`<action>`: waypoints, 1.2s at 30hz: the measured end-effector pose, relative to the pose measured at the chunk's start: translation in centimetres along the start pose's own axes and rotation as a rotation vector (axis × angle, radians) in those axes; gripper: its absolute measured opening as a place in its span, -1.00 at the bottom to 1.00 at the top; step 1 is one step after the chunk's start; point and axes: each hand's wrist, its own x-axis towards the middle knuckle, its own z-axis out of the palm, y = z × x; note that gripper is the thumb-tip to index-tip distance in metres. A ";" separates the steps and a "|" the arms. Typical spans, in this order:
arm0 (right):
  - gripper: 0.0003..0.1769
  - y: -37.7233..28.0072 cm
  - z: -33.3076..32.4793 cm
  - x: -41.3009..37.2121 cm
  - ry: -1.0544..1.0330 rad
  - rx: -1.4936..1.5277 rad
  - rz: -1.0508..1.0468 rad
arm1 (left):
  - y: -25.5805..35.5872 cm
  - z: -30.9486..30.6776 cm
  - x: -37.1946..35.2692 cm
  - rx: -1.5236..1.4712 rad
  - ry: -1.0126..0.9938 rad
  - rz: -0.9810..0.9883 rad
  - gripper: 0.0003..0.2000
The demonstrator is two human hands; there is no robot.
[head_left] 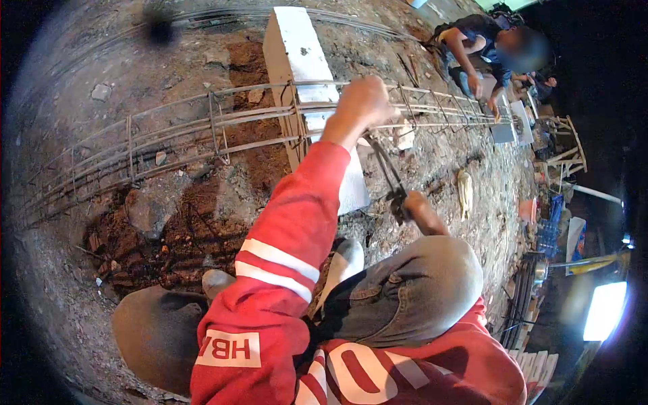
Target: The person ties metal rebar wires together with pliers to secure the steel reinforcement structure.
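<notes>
My left hand (366, 102), at the end of a red sleeve with white stripes, is closed on the long rebar cage (256, 116), on the bars just right of a pale block. That block (302, 50) stands under the cage and props it up. Held in my right hand (424, 212), beside my right knee, is a pair of dark pincers (386, 169). Their jaw end points up toward the bars, close below my left hand. The fingertips of my left hand are partly hidden by the fist.
Another person (472, 50) crouches at the far end of the cage, hands near its bars. Loose long rods (351, 20) lie along the back. Rubble and stones (101, 92) dot the ground. A bright lamp (605, 310) shines at the right, near stacked material.
</notes>
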 end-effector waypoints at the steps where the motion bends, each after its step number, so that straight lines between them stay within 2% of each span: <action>1: -0.65 0.3 -0.4 0.1 -0.263 0.649 0.173 | -0.7 -0.6 0.5 -0.045 -0.025 -0.077 -0.53; 2: -0.65 1.3 -0.9 0.2 -0.526 1.298 0.343 | -1.0 -0.9 0.6 -0.093 -0.051 -0.156 -0.48; 4: -0.58 3.1 -0.5 1.3 -0.788 1.349 0.183 | -0.3 -1.1 -0.4 -0.047 -0.036 -0.159 -0.48; 6: -0.54 -1.2 1.7 -0.1 -0.646 1.488 0.059 | 0.6 -1.5 -1.2 -0.009 -0.027 -0.167 -0.48; 7: -0.54 -2.3 2.0 -0.9 -0.631 1.494 0.063 | 1.2 -1.6 -1.7 -0.102 -0.126 -0.203 -0.44; 8: -0.52 -3.3 2.2 -1.6 -0.421 1.239 -0.010 | 1.7 -1.2 -2.2 -0.196 -0.231 -0.237 -0.39; 9: -0.50 -4.5 2.2 -2.4 -0.215 0.975 -0.067 | 2.3 0.1 -2.2 -0.359 -0.186 -0.311 -0.35; 10: -0.47 -6.9 2.0 -3.4 -0.055 0.758 0.053 | 3.0 0.2 -2.3 -0.370 -0.210 -0.307 -0.35; 12: -0.53 -8.4 0.3 -3.5 0.194 0.277 -0.012 | 4.5 -0.2 -1.9 -0.807 -0.166 -0.163 -0.28; 13: -0.55 -8.8 -0.8 -3.4 0.326 0.019 -0.095 | 4.8 0.3 -0.2 -0.978 -0.164 -0.081 -0.33; 14: -0.54 -9.6 -1.9 -3.0 0.473 -0.261 -0.194 | 6.0 -1.2 -0.9 -1.014 -0.090 -0.019 -0.43; 15: -0.53 -10.8 -2.7 -2.8 0.612 -0.512 -0.278 | 7.3 -2.9 -1.6 -1.045 -0.018 0.046 -0.53; 16: -0.55 -14.2 -2.0 -2.7 0.809 -0.725 -0.083 | 8.4 -2.8 -0.4 -0.811 0.127 0.022 -0.71; 17: -0.59 -16.0 -2.4 -2.7 0.894 -0.957 -0.387 | 10.1 -3.4 0.6 -1.100 0.246 0.276 -0.50; 18: -0.67 -18.2 -1.7 -3.3 0.961 -0.990 -0.321 | 10.9 -3.7 1.9 -1.052 0.259 0.329 -0.41; 19: -0.70 -19.4 -2.4 -3.8 0.981 -1.149 -0.365 | 11.6 -4.1 3.2 -1.005 0.274 0.381 -0.32; 20: -0.72 -20.2 -3.5 -4.1 0.998 -1.311 -0.405 | 12.2 -4.0 4.3 -0.622 0.177 0.238 -0.40; 21: -0.74 -20.7 -4.1 -4.4 1.044 -1.374 -0.417 | 13.1 -5.6 1.4 -0.848 0.291 0.180 -0.50; 22: -0.76 -21.3 -4.7 -4.7 1.085 -1.438 -0.434 | 13.2 -4.5 4.6 -0.589 0.268 0.224 -0.52; 23: -0.74 -22.0 -5.3 -5.0 1.089 -1.501 -0.306 | 13.2 -5.3 3.7 -0.680 0.254 0.276 -0.52; 24: -0.74 -22.2 -5.7 -5.2 1.099 -1.510 -0.297 | 12.6 -6.1 2.9 -0.767 0.238 0.324 -0.52; 26: -0.69 -22.2 -6.0 -5.4 1.148 -1.753 -0.318 | 11.7 -8.0 1.9 -0.560 0.092 0.055 -0.58; 27: -0.60 -21.6 -6.4 -5.2 1.150 -1.800 -0.173 | 10.2 -8.8 0.4 -0.844 -0.043 0.099 -0.65; 28: -0.60 -20.4 -6.6 -5.5 1.166 -1.789 -0.150 | 9.3 -7.8 1.4 -0.977 -0.180 0.053 -0.71; 30: -0.62 -17.1 -7.0 -6.2 0.998 -1.624 -0.050 | 7.6 -5.7 2.6 -1.131 -0.212 0.021 -0.72; 32: -0.67 -12.2 -9.8 -6.4 0.700 -1.145 0.178 | 6.4 -7.5 1.7 -1.050 -0.239 0.023 -0.74; 34: -0.63 -5.5 -11.3 -6.9 0.480 -0.789 0.169 | 5.9 -9.0 0.1 -0.981 -0.240 0.011 -0.76; 36: -0.69 2.1 -11.1 -7.1 0.356 -0.765 0.192 | 6.0 -10.2 -0.6 -1.205 -0.145 -0.001 -0.71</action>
